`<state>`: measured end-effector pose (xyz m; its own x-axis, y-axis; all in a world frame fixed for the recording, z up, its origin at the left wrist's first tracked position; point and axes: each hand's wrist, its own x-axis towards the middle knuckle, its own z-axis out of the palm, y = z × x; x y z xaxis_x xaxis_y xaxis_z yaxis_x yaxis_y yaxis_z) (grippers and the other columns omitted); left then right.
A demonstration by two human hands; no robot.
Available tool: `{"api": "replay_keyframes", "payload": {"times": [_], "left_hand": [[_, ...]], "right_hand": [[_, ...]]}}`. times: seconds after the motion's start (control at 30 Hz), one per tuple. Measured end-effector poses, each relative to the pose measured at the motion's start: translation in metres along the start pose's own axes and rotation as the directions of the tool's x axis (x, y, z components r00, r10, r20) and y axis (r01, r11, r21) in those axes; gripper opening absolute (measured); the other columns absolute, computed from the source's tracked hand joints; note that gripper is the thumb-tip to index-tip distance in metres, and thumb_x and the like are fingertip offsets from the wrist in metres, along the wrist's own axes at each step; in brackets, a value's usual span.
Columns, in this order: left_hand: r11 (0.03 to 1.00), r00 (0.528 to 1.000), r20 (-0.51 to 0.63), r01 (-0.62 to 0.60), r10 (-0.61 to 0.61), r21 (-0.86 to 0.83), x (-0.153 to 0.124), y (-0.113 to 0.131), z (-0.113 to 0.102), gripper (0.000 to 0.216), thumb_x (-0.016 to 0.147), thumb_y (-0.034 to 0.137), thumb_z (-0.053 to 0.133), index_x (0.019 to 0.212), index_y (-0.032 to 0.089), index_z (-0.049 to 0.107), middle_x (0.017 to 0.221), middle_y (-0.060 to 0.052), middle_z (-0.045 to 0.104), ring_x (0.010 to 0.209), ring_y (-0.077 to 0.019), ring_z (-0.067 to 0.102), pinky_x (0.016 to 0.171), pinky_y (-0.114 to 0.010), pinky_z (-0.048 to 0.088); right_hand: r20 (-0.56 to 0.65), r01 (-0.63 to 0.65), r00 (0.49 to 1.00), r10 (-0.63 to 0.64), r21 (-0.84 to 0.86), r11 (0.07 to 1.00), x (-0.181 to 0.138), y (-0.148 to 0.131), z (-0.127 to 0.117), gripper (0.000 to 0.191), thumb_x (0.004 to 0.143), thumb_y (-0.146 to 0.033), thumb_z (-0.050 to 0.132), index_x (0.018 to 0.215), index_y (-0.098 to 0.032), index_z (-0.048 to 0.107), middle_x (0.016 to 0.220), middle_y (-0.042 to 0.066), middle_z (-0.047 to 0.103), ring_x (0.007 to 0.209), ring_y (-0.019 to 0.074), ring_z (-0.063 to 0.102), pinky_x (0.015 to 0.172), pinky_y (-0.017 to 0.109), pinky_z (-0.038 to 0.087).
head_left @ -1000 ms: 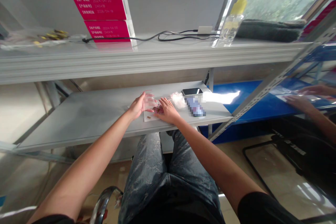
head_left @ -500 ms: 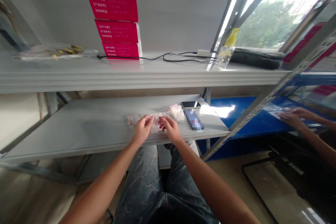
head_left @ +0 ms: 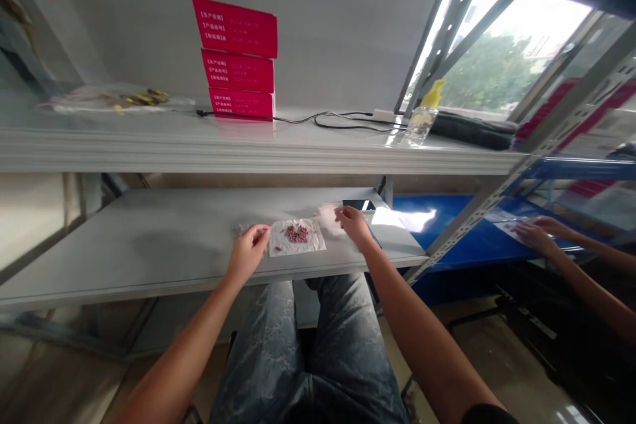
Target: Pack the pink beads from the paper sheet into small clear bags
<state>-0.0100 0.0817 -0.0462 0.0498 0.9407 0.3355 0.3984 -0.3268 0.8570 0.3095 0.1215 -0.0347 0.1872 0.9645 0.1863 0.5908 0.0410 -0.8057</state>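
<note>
Risk: small reddish beads [head_left: 297,233] sit loose in a heap on white paper sheet [head_left: 297,238], mid bench [head_left: 149,238]; any tug or nudge of the sheet could roll them off the front edge. Left hand [head_left: 247,253] curled, fingertips pinched at sheet's left edge, possibly on clear film. Right hand [head_left: 354,223] half closed, touching small clear bags [head_left: 329,217] just right of the sheet

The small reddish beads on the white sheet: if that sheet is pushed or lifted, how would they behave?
The reddish beads lie loose in a heap, so they would probably roll and scatter. The white sheet looks thin and creased, likely floppy, sagging if lifted by one edge.
</note>
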Motion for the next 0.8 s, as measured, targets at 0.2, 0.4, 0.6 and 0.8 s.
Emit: {"api": "replay_keyframes", "payload": {"times": [0.2, 0.4, 0.6, 0.8], "left_hand": [[0.996, 0.996, -0.044, 0.068, -0.071, -0.064, 0.007, -0.020, -0.023, 0.038, 0.090, 0.055, 0.058, 0.097, 0.020, 0.069, 0.061, 0.002, 0.061, 0.052, -0.0153, 0.058, 0.052, -0.024, 0.045], [0.984, 0.976, -0.219, 0.017, 0.022, 0.175, 0.017, -0.034, -0.035, 0.030, 0.090, 0.048, 0.055, 0.089, 0.021, 0.070, 0.081, -0.006, 0.074, 0.076, -0.0224, 0.068, 0.072, -0.030, 0.051], [0.882, 0.976, -0.176, -0.034, 0.131, 0.470, 0.030, -0.046, -0.040, 0.027, 0.086, 0.040, 0.062, 0.098, 0.018, 0.072, 0.105, -0.013, 0.071, 0.099, -0.0276, 0.067, 0.093, -0.038, 0.051], [0.756, 0.997, 0.034, -0.075, 0.069, 0.650, 0.020, -0.050, -0.028, 0.046, 0.082, 0.049, 0.073, 0.118, 0.019, 0.070, 0.124, -0.015, 0.066, 0.114, -0.0340, 0.062, 0.102, -0.046, 0.045]], "right_hand": [[-0.075, -0.075, 0.996, 0.057, -0.260, 0.963, 0.022, 0.026, -0.015, 0.026, 0.082, -0.025, 0.068, 0.106, -0.017, 0.070, 0.086, 0.009, 0.074, 0.084, 0.0250, 0.068, 0.072, 0.030, 0.047], [-0.122, -0.050, 0.993, -0.009, -0.477, 0.877, 0.010, 0.030, -0.004, 0.046, 0.086, -0.032, 0.067, 0.128, -0.019, 0.057, 0.119, 0.017, 0.069, 0.102, 0.0301, 0.066, 0.079, 0.036, 0.048], [-0.272, 0.052, 0.949, -0.160, -0.364, 0.930, -0.004, 0.019, -0.013, 0.047, 0.090, -0.039, 0.058, 0.132, -0.018, 0.056, 0.115, 0.015, 0.066, 0.097, 0.0296, 0.064, 0.078, 0.037, 0.050], [-0.115, 0.302, 0.938, -0.326, -0.187, 0.935, -0.041, -0.002, -0.008, 0.027, 0.090, -0.031, 0.051, 0.106, -0.017, 0.068, 0.105, 0.013, 0.071, 0.067, 0.0189, 0.061, 0.073, 0.034, 0.050]]}}
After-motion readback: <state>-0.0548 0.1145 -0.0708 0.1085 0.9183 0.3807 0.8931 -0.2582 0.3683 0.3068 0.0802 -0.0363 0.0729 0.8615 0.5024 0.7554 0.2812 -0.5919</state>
